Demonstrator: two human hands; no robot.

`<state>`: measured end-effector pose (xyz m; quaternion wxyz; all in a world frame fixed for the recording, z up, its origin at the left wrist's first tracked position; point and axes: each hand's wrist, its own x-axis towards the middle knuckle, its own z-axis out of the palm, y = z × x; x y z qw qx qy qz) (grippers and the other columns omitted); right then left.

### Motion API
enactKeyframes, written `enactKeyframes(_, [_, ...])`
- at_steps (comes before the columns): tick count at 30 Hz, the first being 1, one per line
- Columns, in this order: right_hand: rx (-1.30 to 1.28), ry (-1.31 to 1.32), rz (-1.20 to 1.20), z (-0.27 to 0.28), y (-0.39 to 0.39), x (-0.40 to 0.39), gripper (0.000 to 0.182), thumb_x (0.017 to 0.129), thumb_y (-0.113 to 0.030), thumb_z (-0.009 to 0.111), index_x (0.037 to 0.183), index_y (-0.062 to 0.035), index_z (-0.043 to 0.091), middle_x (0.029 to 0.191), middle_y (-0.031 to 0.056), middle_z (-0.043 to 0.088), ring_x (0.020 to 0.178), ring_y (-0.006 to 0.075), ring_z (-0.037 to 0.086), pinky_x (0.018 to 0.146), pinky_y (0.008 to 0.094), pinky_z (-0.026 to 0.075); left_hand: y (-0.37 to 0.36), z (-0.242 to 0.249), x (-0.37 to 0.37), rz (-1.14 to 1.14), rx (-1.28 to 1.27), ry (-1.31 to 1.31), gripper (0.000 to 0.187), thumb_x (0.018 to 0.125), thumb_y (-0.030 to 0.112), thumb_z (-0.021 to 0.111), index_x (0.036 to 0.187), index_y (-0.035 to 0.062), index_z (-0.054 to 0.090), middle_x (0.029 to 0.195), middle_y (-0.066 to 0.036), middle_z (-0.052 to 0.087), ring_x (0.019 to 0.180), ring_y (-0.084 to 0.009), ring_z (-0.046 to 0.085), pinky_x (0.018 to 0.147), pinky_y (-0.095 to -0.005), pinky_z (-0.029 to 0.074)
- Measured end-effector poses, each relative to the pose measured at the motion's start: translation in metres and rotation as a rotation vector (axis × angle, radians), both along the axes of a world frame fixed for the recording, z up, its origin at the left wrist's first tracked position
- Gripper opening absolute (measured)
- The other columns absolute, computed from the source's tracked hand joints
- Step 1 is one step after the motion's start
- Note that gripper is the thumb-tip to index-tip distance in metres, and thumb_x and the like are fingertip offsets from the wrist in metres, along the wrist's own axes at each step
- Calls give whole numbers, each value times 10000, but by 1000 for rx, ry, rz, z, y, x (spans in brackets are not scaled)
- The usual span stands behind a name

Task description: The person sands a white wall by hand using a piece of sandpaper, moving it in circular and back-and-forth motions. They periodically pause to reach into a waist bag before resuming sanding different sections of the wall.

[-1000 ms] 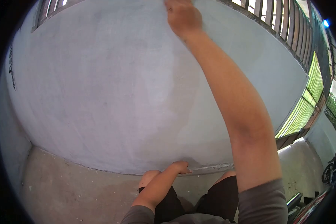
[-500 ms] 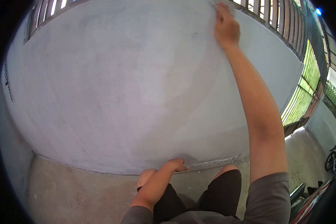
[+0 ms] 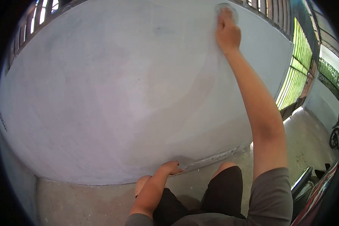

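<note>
My right hand (image 3: 227, 33) reaches high up a pale grey plastered wall (image 3: 101, 94) and presses a small round grey pad (image 3: 229, 7) against it, fingers curled over the pad. Only the pad's rim shows past my fingertips. My left hand (image 3: 171, 167) rests low down, fingertips spread on the rough seam where the wall meets the concrete floor (image 3: 83, 199). It holds nothing. My bent knees in black shorts (image 3: 222, 188) are close to the wall's foot.
A slatted railing (image 3: 267, 9) runs along the wall's top. Green louvred panels (image 3: 295, 79) stand at the right. A parked motorbike wheel (image 3: 335, 135) and red and chrome vehicle parts (image 3: 309, 184) sit at the lower right.
My right hand has slid rightward along the top of the wall with the pad, whose round rim now shows. The view has turned slightly. My left hand stays at the wall's foot.
</note>
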<state>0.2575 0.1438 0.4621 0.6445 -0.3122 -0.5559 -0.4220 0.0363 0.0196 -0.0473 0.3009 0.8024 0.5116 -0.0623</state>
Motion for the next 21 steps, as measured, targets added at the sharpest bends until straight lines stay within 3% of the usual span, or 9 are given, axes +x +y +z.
enactKeyframes(7, [38, -434, 107, -95, -20, -1, 408, 906, -140, 665, 1312, -119, 629, 1363, 89, 618, 1300, 285, 558, 1047, 431, 488, 2, -4, 2, 26, -19, 35, 776, 882, 630, 620, 1376, 35, 548, 1333, -215, 607, 1250, -372, 566, 1061, -450, 443])
enactKeyframes(12, [-75, -469, 152, -189, -35, -5, 409, 887, -137, 688, 1293, -120, 644, 1364, 60, 624, 1303, 266, 559, 1053, 434, 486, -2, 4, -3, 62, -17, -54, 739, 867, 587, 668, 1342, 30, 563, 1275, -244, 629, 1212, -390, 583, 1028, -449, 465])
enactKeyframes(21, [-80, -350, 212, -258, -34, -7, 356, 859, -188, 718, 1211, -147, 686, 1318, 30, 655, 1273, 242, 582, 1043, 434, 492, -5, 24, 7, 131, -107, -12, 675, 899, 536, 658, 1334, 30, 556, 1163, -218, 683, 1112, -359, 642, 965, -431, 501])
